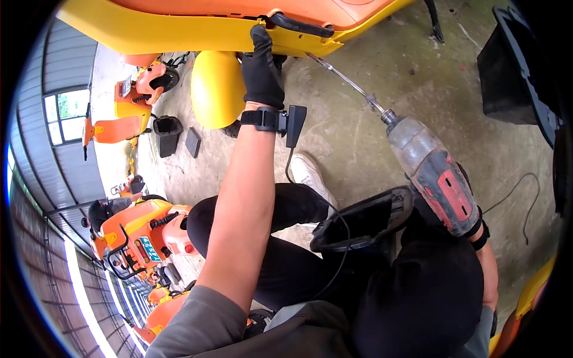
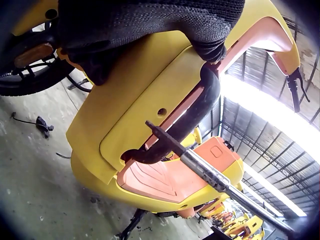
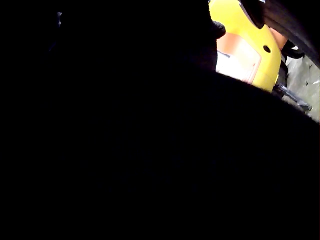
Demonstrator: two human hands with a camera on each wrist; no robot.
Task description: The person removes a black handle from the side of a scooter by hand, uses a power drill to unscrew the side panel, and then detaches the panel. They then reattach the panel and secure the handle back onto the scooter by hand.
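My left hand point(image 1: 262, 74), in a black knitted glove, grips the edge of a yellow scooter panel point(image 1: 149, 36), thumb on the near face and fingers passing behind. A curved black handle point(image 1: 301, 25) is set into the panel beside it. My right hand point(image 1: 468, 182), mostly hidden behind the tool, holds a worn red and grey power driver point(image 1: 433, 173). Its long thin bit point(image 1: 346, 80) points at the panel's lower edge. In the left wrist view, the bit's tip overlaps the panel close to a round screw hole point(image 2: 161, 112). Dark cloth covers most of the right wrist view.
A black open bin point(image 1: 507, 77) stands on the concrete floor at the right. Another black container point(image 1: 361, 224) sits between my legs. Several orange and yellow scooters point(image 1: 140, 238) line the left, where another person point(image 1: 104, 212) is partly visible. A cable hangs from my left wrist.
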